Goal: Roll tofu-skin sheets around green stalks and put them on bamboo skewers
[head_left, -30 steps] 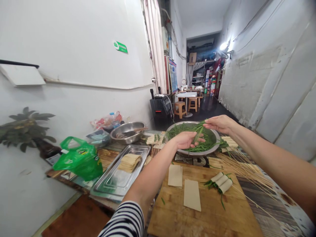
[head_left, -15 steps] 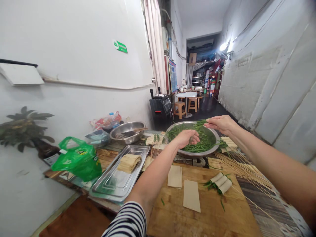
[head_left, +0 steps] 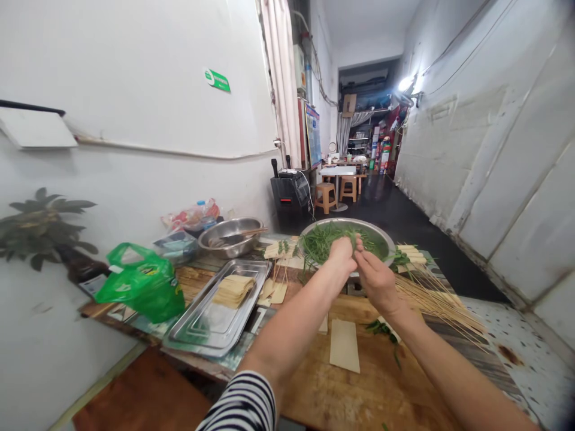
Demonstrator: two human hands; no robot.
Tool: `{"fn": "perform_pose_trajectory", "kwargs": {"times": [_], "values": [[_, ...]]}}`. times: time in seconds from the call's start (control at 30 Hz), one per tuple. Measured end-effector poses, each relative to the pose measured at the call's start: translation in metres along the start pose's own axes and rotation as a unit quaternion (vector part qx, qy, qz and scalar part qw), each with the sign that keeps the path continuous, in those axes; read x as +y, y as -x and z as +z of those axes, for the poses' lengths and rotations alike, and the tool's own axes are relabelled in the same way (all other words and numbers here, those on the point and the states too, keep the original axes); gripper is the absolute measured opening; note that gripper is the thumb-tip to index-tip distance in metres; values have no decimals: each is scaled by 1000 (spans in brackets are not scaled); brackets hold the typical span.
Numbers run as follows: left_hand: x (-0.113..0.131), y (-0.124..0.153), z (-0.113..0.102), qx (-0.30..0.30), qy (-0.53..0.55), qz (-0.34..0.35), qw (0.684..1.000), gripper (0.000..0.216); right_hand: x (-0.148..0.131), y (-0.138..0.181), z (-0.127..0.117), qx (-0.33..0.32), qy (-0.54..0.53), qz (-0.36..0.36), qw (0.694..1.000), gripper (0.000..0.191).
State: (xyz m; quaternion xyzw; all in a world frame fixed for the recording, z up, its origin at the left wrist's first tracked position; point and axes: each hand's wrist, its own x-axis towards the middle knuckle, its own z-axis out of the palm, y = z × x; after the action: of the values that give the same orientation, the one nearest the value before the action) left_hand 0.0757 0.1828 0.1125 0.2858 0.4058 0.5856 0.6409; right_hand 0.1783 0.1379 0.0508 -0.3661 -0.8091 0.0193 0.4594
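A wide steel bowl [head_left: 387, 232] is filled with thin green stalks [head_left: 321, 239] that look like chives. My left hand [head_left: 344, 256] and my right hand [head_left: 376, 278] meet over its near side, fingers closed around a small bunch of the stalks; the bunch is mostly hidden by the hands. Below them, a pale rectangular tofu sheet [head_left: 345, 346] lies flat on the wooden board [head_left: 314, 389]. Another sheet [head_left: 324, 325] is partly covered by my left forearm. Rolled sheets with greens [head_left: 384, 328] sit under my right wrist, largely hidden.
Stacked sheets [head_left: 234, 290] lie on a metal tray [head_left: 204, 338] at left, beside a green plastic bag [head_left: 146, 287]. Behind stands a smaller steel bowl [head_left: 227, 242]. Skewered rolls [head_left: 411, 254] and loose bamboo skewers [head_left: 442, 299] lie at right.
My right hand has come left and down with its greens from the bowl's far right side to meet my left hand. The left hand's fingers have closed. The view has shifted slightly.
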Motion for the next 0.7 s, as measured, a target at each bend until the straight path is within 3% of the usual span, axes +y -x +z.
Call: {"fn": "perform_pose_trajectory", "kwargs": {"times": [0.1, 0.2, 0.27, 0.37, 0.43, 0.57, 0.7], "values": [[3, 20, -13, -37, -61, -16, 997, 21, -4, 7, -19, -58, -18, -11, 998, 35], [3, 40, -29, -90, -145, -39, 985, 24, -9, 0, -45, -78, -60, 76, 992, 47], [0, 50, -39, -137, -224, -46, 964, 26, -12, -4, -53, -138, -127, 141, 972, 60], [-10, 65, -52, -185, -299, -63, 934, 27, -15, 3, -46, -201, -246, 206, 925, 52], [-18, 75, -61, -197, -309, -88, 926, 26, -18, 18, -35, -169, -296, 214, 915, 40], [-28, 91, -81, -231, -311, -141, 911, 19, -28, 56, -16, -88, -311, 197, 926, 20], [-40, 97, -109, -280, -249, -217, 901, 10, -30, 86, -2, -107, -322, 233, 911, 17]]}}
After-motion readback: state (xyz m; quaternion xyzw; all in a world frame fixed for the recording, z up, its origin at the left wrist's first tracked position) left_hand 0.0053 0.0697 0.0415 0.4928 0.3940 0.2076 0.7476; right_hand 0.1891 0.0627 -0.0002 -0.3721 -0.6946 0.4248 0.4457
